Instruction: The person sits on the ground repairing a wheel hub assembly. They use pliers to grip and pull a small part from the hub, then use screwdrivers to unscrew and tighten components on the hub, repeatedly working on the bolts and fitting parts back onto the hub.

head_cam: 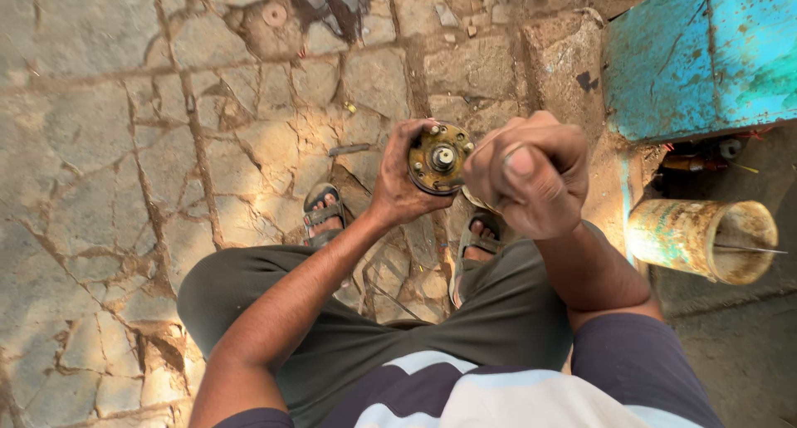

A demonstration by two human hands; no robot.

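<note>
From the head camera, the left hand (pixel 403 179) wraps around a round, grimy brass-coloured metal part (pixel 439 157) with a central steel shaft, held above the knees; the right hand (pixel 527 175), closed in a fist just beside it, touches its right edge; a rusty cylindrical tin (pixel 701 239) lies well apart on the right.

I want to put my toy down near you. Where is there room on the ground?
Bare cracked stone paving lies wide open beside the left knee. It is crowded by the blue box, the rusty can and the sandalled feet.
</note>
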